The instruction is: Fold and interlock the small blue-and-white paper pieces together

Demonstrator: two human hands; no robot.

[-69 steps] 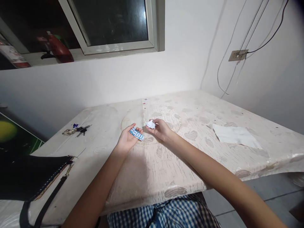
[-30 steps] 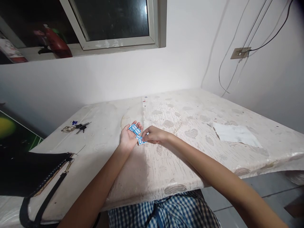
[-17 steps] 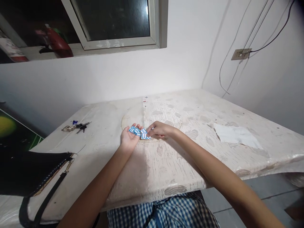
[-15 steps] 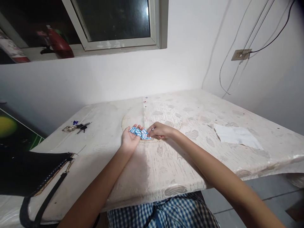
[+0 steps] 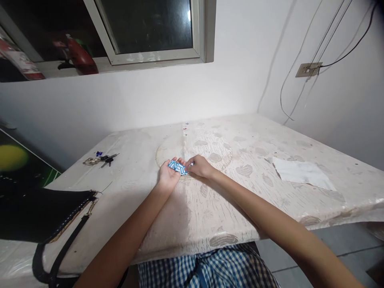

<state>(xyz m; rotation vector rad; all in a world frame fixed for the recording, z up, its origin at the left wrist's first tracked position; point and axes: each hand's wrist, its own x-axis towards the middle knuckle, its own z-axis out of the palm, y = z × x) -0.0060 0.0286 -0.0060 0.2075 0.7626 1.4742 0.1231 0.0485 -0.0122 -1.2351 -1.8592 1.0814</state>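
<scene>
Several small blue-and-white cards [image 5: 177, 167] lie fanned across the palm of my left hand [image 5: 168, 177]. The fingers of that hand curl up behind and beneath them. My right hand [image 5: 200, 166] is at the right end of the cards, with thumb and fingertips pinched on the edge of the cards. What is printed on the cards is too small to read. Both hands are held just over the covered table [image 5: 228, 216], near its middle.
A bunch of keys [image 5: 107, 159] lies at the left, behind a black bag [image 5: 45, 214] with a strap. A white cloth or paper piece [image 5: 303, 173] lies on the right. Behind the table rises a wall with a socket [image 5: 308, 69] and hanging wires. A red bottle [image 5: 80, 56] stands on the window sill.
The card at the right end, which stuck out apart, now lies closer in line with the others. My right hand stays pinched beside them. The whole view has shifted slightly.
</scene>
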